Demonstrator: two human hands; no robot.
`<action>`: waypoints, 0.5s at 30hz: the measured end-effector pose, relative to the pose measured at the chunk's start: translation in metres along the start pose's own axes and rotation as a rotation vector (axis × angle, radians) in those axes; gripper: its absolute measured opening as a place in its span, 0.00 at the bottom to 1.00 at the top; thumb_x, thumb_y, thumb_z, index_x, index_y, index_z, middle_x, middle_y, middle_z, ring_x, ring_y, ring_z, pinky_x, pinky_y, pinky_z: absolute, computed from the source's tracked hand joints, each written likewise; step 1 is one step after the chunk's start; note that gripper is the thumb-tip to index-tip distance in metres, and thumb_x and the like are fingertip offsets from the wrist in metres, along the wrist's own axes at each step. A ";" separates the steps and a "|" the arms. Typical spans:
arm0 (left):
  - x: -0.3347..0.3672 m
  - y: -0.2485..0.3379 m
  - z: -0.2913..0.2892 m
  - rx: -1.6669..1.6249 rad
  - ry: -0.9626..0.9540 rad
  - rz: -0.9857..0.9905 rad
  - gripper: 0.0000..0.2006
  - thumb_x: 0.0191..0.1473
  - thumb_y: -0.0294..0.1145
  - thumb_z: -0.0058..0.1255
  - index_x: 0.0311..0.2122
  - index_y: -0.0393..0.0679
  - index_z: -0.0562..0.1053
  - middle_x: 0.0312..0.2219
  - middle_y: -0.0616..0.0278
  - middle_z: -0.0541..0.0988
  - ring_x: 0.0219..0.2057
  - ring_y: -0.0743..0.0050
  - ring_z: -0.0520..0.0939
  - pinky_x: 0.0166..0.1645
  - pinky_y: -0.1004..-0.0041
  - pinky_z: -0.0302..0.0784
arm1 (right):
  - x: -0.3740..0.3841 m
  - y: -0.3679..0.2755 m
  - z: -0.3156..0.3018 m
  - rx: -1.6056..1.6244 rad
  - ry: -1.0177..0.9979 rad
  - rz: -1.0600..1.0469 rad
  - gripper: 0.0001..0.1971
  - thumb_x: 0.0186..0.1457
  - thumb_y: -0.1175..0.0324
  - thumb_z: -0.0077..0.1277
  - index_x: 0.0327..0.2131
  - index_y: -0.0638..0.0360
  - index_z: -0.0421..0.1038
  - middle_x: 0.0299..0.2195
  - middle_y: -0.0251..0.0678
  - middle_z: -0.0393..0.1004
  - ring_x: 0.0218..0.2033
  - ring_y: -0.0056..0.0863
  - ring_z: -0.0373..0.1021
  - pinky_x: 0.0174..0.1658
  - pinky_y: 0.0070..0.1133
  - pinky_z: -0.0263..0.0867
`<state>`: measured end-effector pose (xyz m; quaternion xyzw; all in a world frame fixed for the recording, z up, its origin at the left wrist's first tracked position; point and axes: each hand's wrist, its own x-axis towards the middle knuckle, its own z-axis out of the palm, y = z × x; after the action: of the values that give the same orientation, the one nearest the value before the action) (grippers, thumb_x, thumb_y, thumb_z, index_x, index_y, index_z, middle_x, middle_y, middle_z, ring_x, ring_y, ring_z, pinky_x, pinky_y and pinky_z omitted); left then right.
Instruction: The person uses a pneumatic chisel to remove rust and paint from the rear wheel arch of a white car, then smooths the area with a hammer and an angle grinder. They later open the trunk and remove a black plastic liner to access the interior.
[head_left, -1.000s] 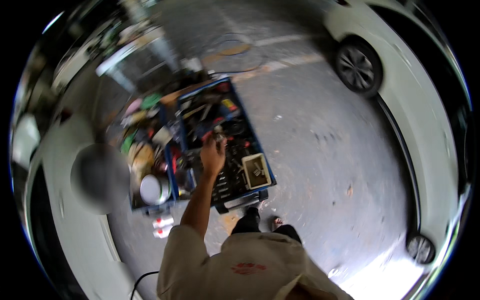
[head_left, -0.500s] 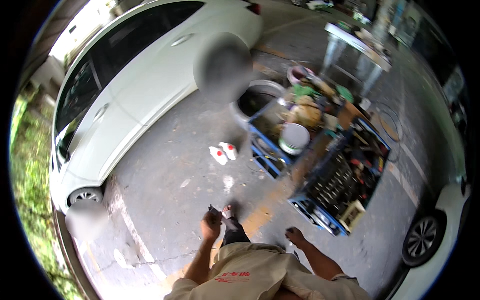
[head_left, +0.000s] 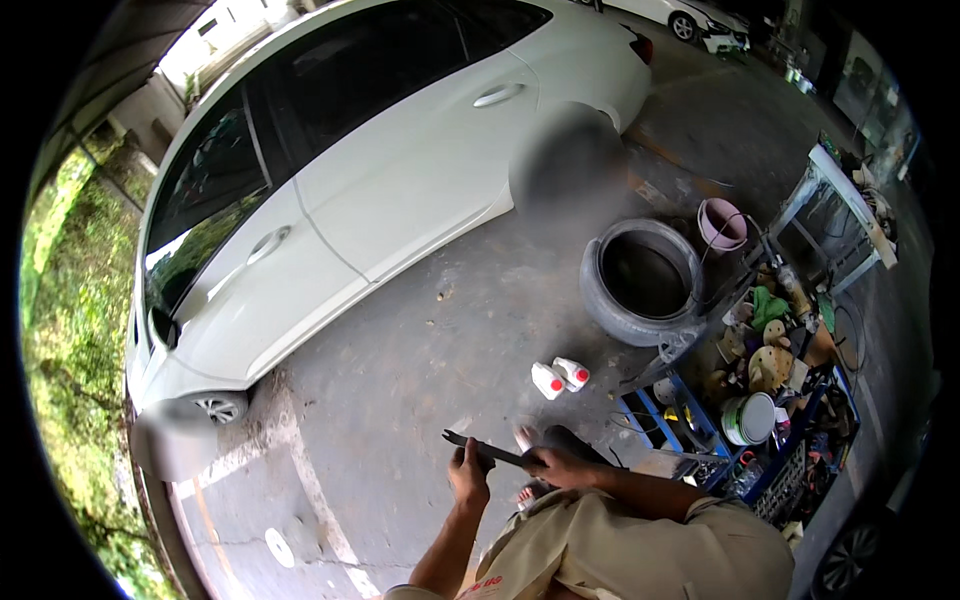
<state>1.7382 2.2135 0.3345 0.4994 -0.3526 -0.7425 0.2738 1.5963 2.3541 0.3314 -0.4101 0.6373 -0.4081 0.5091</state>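
Observation:
A dark flat bar with a forked tip (head_left: 508, 457) lies across in front of my body, its notched end pointing left. My left hand (head_left: 470, 474) is closed round it near the forked end. Around the other end, my right hand (head_left: 557, 467) is wrapped, hiding that end of the bar. Just beyond the hands, two white bottles with red caps (head_left: 548, 380) stand on the grey floor.
A white car (head_left: 390, 180) fills the left and far side. To the right are a tire (head_left: 640, 280), a pink bucket (head_left: 722, 225) and a blue tool cart (head_left: 690, 420) carrying a white tub (head_left: 748, 419) and mixed tools. A metal stand (head_left: 835, 200) is behind the cart.
My view has swung left, so the car, bottles and cart sit further right. My right hand has come in from the side and now grips the bar along with my left.

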 end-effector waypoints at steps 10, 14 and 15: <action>0.253 0.160 0.153 0.345 -0.376 -0.031 0.15 0.56 0.36 0.49 0.45 0.38 0.71 0.33 0.56 0.79 0.31 0.69 0.81 0.34 0.74 0.76 | 0.288 0.016 -0.239 -0.375 0.173 0.042 0.17 0.58 0.56 0.42 0.35 0.62 0.68 0.26 0.46 0.72 0.31 0.47 0.69 0.36 0.37 0.62; 0.406 0.178 0.149 0.753 -0.241 0.261 0.11 0.55 0.34 0.50 0.39 0.38 0.74 0.26 0.58 0.79 0.26 0.72 0.80 0.28 0.75 0.75 | 0.354 -0.011 -0.342 -0.299 0.388 -0.017 0.19 0.61 0.53 0.38 0.32 0.60 0.68 0.24 0.48 0.71 0.30 0.50 0.68 0.35 0.37 0.61; 0.450 0.169 0.147 0.735 -0.153 0.114 0.11 0.55 0.34 0.48 0.39 0.39 0.74 0.26 0.57 0.79 0.25 0.71 0.80 0.28 0.75 0.74 | 0.360 -0.002 -0.372 -0.357 0.441 -0.160 0.22 0.60 0.51 0.37 0.35 0.64 0.68 0.29 0.50 0.72 0.33 0.50 0.68 0.37 0.40 0.63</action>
<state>1.4524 1.8072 0.2597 0.4868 -0.6420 -0.5854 0.0901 1.1785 2.0538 0.2750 -0.4433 0.7599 -0.4076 0.2445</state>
